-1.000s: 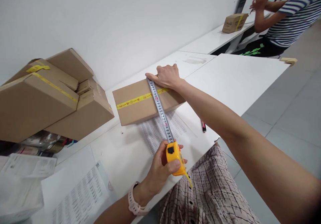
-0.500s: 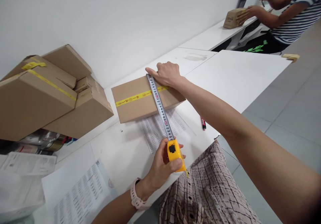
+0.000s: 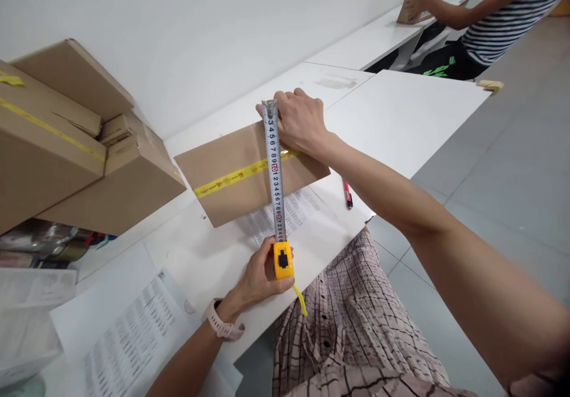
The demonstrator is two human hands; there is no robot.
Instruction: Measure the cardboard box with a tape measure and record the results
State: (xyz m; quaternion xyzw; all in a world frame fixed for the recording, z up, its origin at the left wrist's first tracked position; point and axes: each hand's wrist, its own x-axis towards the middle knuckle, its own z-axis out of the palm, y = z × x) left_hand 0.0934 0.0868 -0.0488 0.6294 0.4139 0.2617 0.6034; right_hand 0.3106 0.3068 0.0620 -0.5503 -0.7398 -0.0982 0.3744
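My left hand [image 3: 262, 272] is closed round the yellow case of a tape measure [image 3: 283, 259], near the table's front edge. Its metal blade runs out across a brown cardboard box [image 3: 231, 168] sealed with yellow printed tape. The blade's hooked end stands at the box's far edge, beside my right hand [image 3: 301, 115]. That hand has its fingers curled over the far right part of the box, the thumb partly hidden behind the blade. Under the box lies a printed sheet [image 3: 307, 210], partly covered.
Larger cardboard boxes [image 3: 111, 177] are stacked at the left. Printed papers [image 3: 129, 337] lie at the front left, and a red-and-black pen [image 3: 347, 194] at the right. Further along, a person in a striped shirt [image 3: 512, 17] handles another box [image 3: 416, 8] and a yellow tape measure.
The blade has turned more upright in view, its hook rising to the box's far edge. The box looks more tilted. The other person's hands and tape measure have come closer to their box.
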